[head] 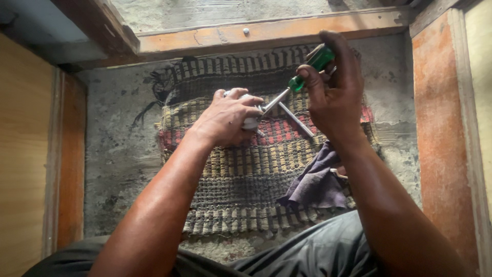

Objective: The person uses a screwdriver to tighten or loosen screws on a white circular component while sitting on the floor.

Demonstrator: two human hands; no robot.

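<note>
My left hand (225, 118) is closed over a small white and metal part (252, 122), held just above a striped woven mat (241, 174). My right hand (333, 92) grips a screwdriver with a green handle (312, 66). Its metal shaft (275, 101) slants down to the left and its tip meets the part in my left hand. A thin metal rod (296, 119) sticks out from the part toward the lower right, passing under my right hand. Most of the part is hidden by my fingers.
A crumpled purple cloth (315, 179) lies on the mat by my right forearm. The mat rests on a rough concrete floor (118, 154). Wooden frames (266, 33) run along the far side and the right side (441, 138); a wooden panel (23, 154) stands at left.
</note>
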